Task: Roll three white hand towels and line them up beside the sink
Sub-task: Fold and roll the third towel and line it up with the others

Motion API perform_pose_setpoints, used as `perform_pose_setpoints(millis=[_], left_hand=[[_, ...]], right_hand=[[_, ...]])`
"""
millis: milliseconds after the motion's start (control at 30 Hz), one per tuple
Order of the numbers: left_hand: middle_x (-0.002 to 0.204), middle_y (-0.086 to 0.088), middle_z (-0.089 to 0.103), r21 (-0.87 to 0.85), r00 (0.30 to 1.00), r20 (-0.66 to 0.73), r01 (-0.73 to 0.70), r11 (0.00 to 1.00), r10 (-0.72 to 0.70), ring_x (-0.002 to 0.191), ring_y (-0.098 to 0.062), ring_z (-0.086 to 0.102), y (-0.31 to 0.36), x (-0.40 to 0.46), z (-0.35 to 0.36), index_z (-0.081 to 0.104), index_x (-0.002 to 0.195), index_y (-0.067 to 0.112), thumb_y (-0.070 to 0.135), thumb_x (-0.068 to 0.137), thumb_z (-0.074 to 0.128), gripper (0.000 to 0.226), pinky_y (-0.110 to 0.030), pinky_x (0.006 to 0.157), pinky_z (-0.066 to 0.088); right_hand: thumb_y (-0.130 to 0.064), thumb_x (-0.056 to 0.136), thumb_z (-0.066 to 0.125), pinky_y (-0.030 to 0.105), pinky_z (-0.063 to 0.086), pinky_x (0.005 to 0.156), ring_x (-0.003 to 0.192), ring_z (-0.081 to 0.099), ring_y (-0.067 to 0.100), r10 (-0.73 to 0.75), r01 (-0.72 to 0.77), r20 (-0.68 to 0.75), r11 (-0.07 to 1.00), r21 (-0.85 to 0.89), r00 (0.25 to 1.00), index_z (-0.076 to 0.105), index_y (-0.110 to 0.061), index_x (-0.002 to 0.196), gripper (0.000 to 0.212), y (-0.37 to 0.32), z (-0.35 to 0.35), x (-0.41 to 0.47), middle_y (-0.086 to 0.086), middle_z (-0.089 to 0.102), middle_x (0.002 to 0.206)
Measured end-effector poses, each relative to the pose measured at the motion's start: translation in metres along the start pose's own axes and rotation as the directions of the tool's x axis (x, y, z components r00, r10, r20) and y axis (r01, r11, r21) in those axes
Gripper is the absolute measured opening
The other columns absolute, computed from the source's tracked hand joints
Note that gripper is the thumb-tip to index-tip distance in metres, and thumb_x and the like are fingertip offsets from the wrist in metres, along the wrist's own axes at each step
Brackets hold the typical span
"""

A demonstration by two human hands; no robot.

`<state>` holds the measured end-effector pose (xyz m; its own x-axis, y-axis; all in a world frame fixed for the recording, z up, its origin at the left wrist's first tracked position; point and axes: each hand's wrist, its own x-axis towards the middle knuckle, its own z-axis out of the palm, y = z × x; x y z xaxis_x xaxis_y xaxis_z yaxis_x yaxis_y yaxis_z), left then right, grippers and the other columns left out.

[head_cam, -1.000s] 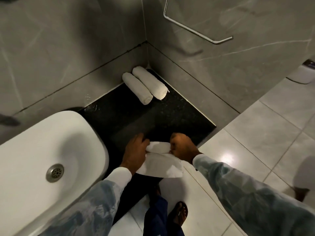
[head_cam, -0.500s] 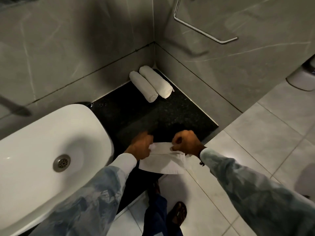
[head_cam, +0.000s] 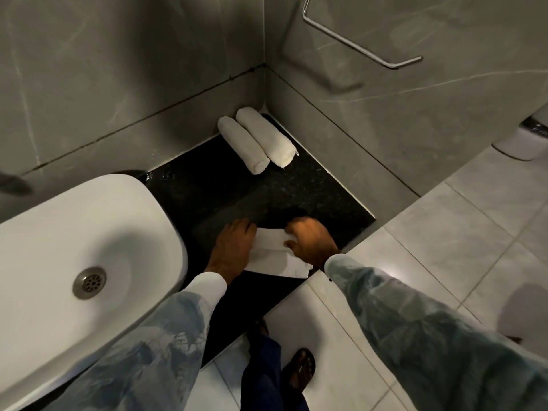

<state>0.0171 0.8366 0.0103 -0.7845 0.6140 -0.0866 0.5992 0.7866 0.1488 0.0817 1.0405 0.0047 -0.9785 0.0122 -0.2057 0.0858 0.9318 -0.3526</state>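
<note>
Towel (head_cam: pixel 274 250), white, partly rolled, lies flat under both hands

Dim, greyish light all round. A soft glare spot shines on the floor tiles (head_cam: pixel 382 271) near right. Dark shadows pool on the black tabletop (head_cam: pixel 207 191). Wide-angle bending curves the sink (head_cam: pixel 89 221); sleeves look softly blurred.
</note>
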Motion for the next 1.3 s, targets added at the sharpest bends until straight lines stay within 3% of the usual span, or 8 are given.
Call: perform_pose_setpoints(millis=[100, 167, 367, 500, 800, 1033, 1167, 1300], left_hand=[[0.114, -0.016, 0.058, -0.057, 0.997, 0.027, -0.076, 0.995, 0.078, 0.105, -0.036, 0.055, 0.0, -0.011, -0.005, 0.058, 0.11, 0.005, 0.004, 0.084, 0.06, 0.026, -0.042, 0.091, 0.045], [0.119, -0.01, 0.055, -0.138, 0.991, 0.136, 0.009, 0.99, 0.01, 0.11, -0.032, 0.052, 0.003, -0.01, -0.016, 0.058, 0.112, 0.008, 0.011, 0.087, 0.059, 0.025, -0.038, 0.095, 0.043], [0.121, -0.013, 0.056, -0.221, 0.933, 0.36, 0.079, 0.972, 0.006, 0.111, -0.032, 0.054, -0.009, 0.015, -0.04, 0.057, 0.113, 0.01, 0.015, 0.083, 0.065, 0.032, -0.034, 0.092, 0.044], [0.13, -0.012, 0.051, -0.151, 0.877, 0.48, 0.123, 0.981, -0.036, 0.117, -0.029, 0.051, -0.003, 0.019, -0.034, 0.055, 0.12, 0.016, 0.016, 0.078, 0.071, 0.046, -0.035, 0.099, 0.044], [0.122, -0.01, 0.047, -0.139, 0.981, 0.192, 0.046, 0.989, -0.018, 0.103, -0.032, 0.057, 0.015, -0.041, -0.011, 0.053, 0.105, 0.013, 0.004, 0.072, 0.065, 0.037, -0.04, 0.084, 0.051], [0.137, -0.017, 0.043, -0.265, 0.943, 0.327, 0.036, 0.964, 0.055, 0.123, -0.032, 0.048, -0.005, -0.04, -0.013, 0.044, 0.135, 0.01, 0.017, 0.073, 0.075, 0.07, -0.036, 0.103, 0.04], [0.112, -0.016, 0.06, -0.212, 0.91, 0.414, 0.063, 0.975, 0.031, 0.106, -0.032, 0.059, -0.006, -0.03, -0.019, 0.065, 0.107, 0.013, 0.018, 0.069, 0.074, 0.039, -0.034, 0.089, 0.047], [0.124, -0.017, 0.05, -0.102, 0.94, 0.337, -0.016, 0.995, 0.05, 0.112, -0.035, 0.052, 0.008, -0.034, -0.016, 0.063, 0.103, 0.008, 0.017, 0.075, 0.069, 0.03, -0.039, 0.095, 0.046]], right_hand=[[-0.03, 0.083, 0.067, 0.039, 0.044, 0.083, 0.099, 0.055, 0.029, -0.133, 0.119, -0.104, 0.984, -0.133, 0.986, 0.068, -0.014, 0.095, 0.021, -0.006, 0.007, -0.015, 0.007, 0.062, 0.106], [-0.026, 0.082, 0.069, 0.036, 0.044, 0.074, 0.089, 0.053, 0.026, -0.191, 0.161, -0.184, 0.973, -0.166, 0.964, 0.068, -0.013, 0.09, 0.016, -0.011, 0.017, -0.028, 0.005, 0.062, 0.098], [-0.014, 0.081, 0.071, 0.034, 0.048, 0.069, 0.084, 0.052, 0.023, -0.28, 0.227, -0.224, 0.945, -0.235, 0.933, 0.067, -0.012, 0.088, 0.008, -0.017, 0.024, -0.041, 0.005, 0.062, 0.093], [-0.032, 0.085, 0.068, 0.031, 0.049, 0.071, 0.085, 0.051, 0.018, -0.222, 0.197, -0.147, 0.966, -0.166, 0.964, 0.071, -0.015, 0.087, 0.018, -0.024, 0.023, -0.047, 0.001, 0.062, 0.093], [-0.043, 0.066, 0.083, 0.037, 0.05, 0.092, 0.107, 0.057, 0.025, 0.013, -0.032, 0.221, 0.996, 0.086, 0.975, 0.065, -0.019, 0.116, 0.058, -0.03, -0.018, -0.035, 0.005, 0.062, 0.116], [-0.038, 0.067, 0.082, 0.042, 0.053, 0.088, 0.1, 0.062, 0.027, 0.047, -0.047, 0.165, 0.999, -0.002, 0.985, 0.062, -0.019, 0.11, 0.051, -0.04, -0.002, -0.046, 0.006, 0.065, 0.11], [-0.031, 0.075, 0.075, 0.04, 0.049, 0.086, 0.096, 0.061, 0.029, -0.036, 0.05, 0.083, 0.983, -0.174, 0.996, 0.057, -0.016, 0.108, 0.041, -0.052, 0.008, -0.057, 0.009, 0.066, 0.107], [-0.032, 0.079, 0.069, 0.038, 0.044, 0.089, 0.099, 0.058, 0.028, -0.053, 0.061, 0.056, 0.984, -0.168, 0.997, 0.057, -0.017, 0.111, 0.038, -0.05, 0.015, -0.071, 0.009, 0.065, 0.11]])
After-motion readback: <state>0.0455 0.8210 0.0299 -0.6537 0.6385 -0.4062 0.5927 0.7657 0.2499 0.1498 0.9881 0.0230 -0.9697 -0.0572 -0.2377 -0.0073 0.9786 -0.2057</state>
